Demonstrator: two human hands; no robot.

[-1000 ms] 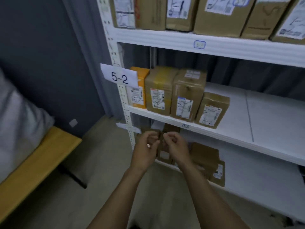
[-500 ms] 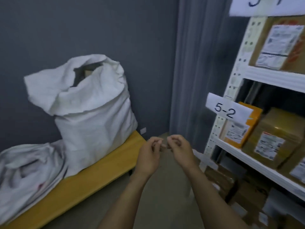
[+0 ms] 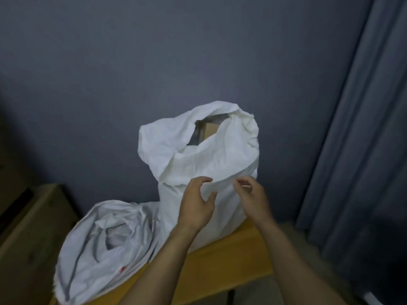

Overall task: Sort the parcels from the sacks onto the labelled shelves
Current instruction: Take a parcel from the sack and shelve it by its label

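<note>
Parcel (image 3: 210, 129): brown cardboard corner showing in the open mouth of the upright sack, far centre; rest hidden by cloth.
Upright sack (image 3: 220, 155): white and crumpled, rim folded over, standing on the right part of the bench, close to the wall.
Slumped sack (image 3: 105, 245): white, collapsed on the bench just left of the upright sack, touching it; contents too dim to tell.
Left hand (image 3: 197, 203): raised in front of the upright sack's middle, fingers and thumb loosely curved apart, gripping nothing; contact with the cloth cannot be told.
Right hand (image 3: 253, 200): just right of the left hand, apart from it, at like height, fingers loosely curled, holding nothing visible.
Bench (image 3: 231, 260): yellow wood, near centre, under both sacks.
Wall (image 3: 154, 62): plain grey, far side.
Curtain (image 3: 363, 128): grey folds along the right.
Wooden unit (image 3: 33, 227): dim, at the near left.
</note>
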